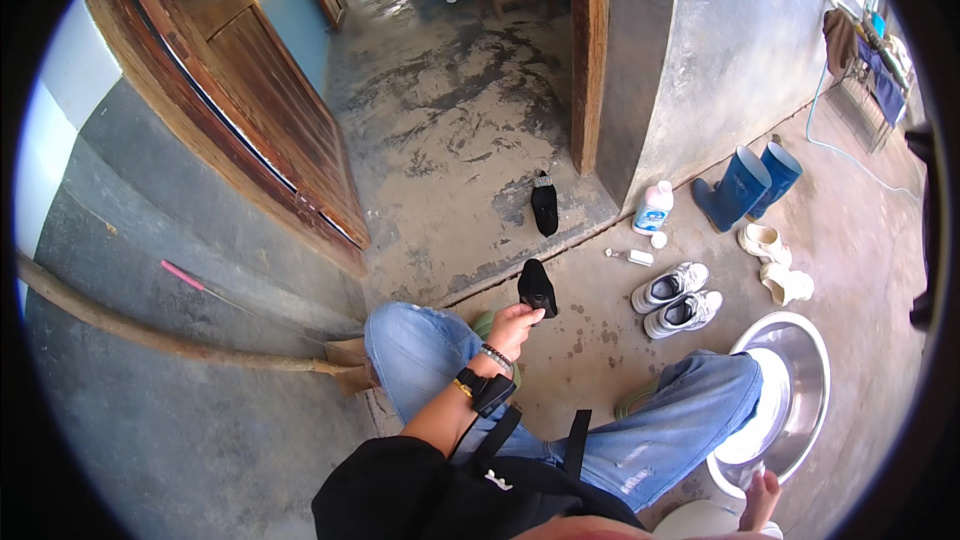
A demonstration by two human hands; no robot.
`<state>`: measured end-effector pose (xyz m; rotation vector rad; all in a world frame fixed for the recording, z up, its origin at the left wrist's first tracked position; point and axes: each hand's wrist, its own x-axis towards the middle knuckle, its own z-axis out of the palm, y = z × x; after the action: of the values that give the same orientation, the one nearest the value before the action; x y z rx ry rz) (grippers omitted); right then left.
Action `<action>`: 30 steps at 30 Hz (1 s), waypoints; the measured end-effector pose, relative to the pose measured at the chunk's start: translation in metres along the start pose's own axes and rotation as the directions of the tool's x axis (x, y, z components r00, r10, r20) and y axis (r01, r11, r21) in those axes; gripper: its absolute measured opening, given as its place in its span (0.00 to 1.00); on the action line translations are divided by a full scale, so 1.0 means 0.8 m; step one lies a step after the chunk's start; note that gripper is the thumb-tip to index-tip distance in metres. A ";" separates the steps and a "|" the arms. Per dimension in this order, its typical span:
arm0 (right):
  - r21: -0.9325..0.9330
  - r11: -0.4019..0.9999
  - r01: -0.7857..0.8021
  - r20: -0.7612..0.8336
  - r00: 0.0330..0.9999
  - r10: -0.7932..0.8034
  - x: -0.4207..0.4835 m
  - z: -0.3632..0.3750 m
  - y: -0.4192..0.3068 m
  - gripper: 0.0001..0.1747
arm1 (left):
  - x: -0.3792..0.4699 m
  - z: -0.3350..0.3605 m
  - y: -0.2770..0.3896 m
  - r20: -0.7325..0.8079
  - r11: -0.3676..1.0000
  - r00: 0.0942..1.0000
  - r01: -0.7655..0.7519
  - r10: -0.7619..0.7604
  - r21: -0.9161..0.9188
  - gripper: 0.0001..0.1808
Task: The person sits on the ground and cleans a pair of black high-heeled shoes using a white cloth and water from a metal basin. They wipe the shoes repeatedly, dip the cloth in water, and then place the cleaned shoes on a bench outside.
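Observation:
My left hand [519, 324] grips one black flat shoe [537, 286] near one end, above the concrete floor between my knees. The matching black shoe [545, 206], with a glittery ornament, lies on the doorway floor ahead. At the lower right, my right hand [762, 499] is by the near rim of a metal basin [817, 405]; its fingers pinch a small whitish thing [752, 474] that is too unclear to name. White suds or liquid show in the basin. A pink-and-white bottle [654, 208] stands by the threshold, with its cap [658, 240] and a small white brush [637, 257] nearby.
White sneakers [679, 300], cream shoes [765, 244] and blue rubber boots [739, 187] stand at the right. A wooden door [262, 67] and a wooden pole [172, 341] are at the left. A wooden doorpost [589, 52] stands ahead. A white rounded object [694, 521] is beside my right hand.

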<state>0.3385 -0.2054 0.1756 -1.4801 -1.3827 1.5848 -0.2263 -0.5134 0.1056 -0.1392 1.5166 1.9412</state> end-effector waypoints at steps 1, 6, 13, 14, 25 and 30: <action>-0.039 0.998 0.056 0.059 0.997 -0.054 -0.018 0.030 -0.040 0.04 | -0.006 0.003 0.002 0.008 1.000 1.000 -0.011 0.011 -0.005 0.07; 0.019 0.921 0.390 0.558 0.760 -0.334 -0.085 0.215 -0.187 0.07 | -0.032 0.010 0.027 0.034 0.997 0.997 -0.072 0.073 -0.006 0.06; -0.005 0.938 0.346 0.797 0.568 -0.205 -0.080 0.447 -0.201 0.06 | -0.071 0.032 0.056 -0.001 0.994 0.994 -0.105 0.105 0.001 0.09; -0.003 0.906 0.423 0.768 0.582 -0.269 -0.076 0.471 -0.200 0.06 | -0.077 0.033 0.059 0.010 0.995 0.995 -0.104 0.104 -0.012 0.09; 0.124 0.491 0.862 0.583 0.338 -0.739 -0.095 0.605 -0.191 0.12 | -0.101 0.079 0.069 0.076 0.946 0.943 -0.322 0.323 -0.025 0.12; -0.006 0.485 0.875 0.471 0.430 -0.770 -0.062 0.618 -0.213 0.08 | -0.104 0.079 0.051 0.154 0.943 0.932 -0.331 0.329 -0.011 0.11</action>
<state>-0.1569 -0.3453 0.2801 -0.3130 -2.1656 1.0521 -0.1653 -0.4965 0.1979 0.2866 1.5255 2.1424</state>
